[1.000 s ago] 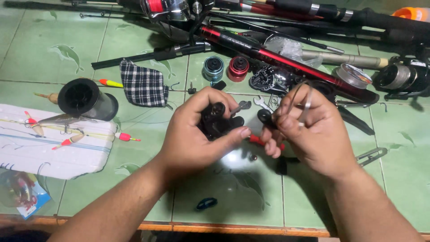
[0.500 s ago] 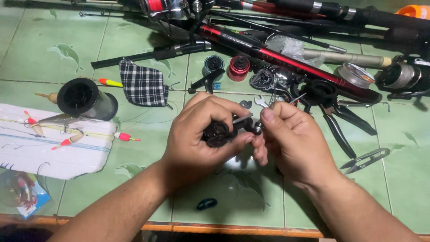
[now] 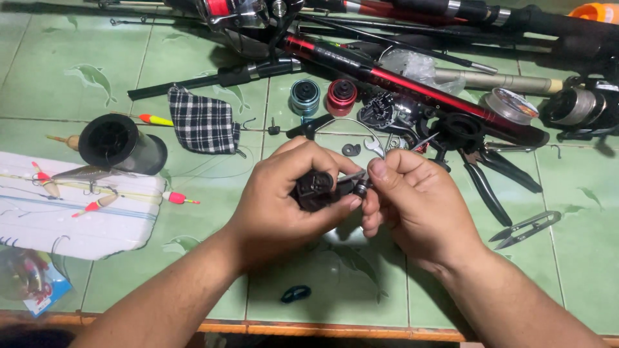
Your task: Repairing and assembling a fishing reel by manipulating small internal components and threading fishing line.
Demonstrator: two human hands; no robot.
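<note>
Black fishing reel body point(image 3: 314, 190) sits mid-scene, clasped in the left hand point(image 3: 284, 193); the right hand point(image 3: 419, 203) pinches a small metal part point(image 3: 361, 188) at its side. Beneath lies a green tiled floor point(image 3: 90, 84), rods point(image 3: 412, 80) far, pliers point(image 3: 490, 180) right, checked cloth point(image 3: 203, 121) left.

Both forearms rise from the bottom edge and converge at frame centre. The left hand point(image 3: 284, 193) is curled, thumb lying across its front. The right hand point(image 3: 416, 206) meets it, thumb and forefinger pinched together at its fingertips.
</note>
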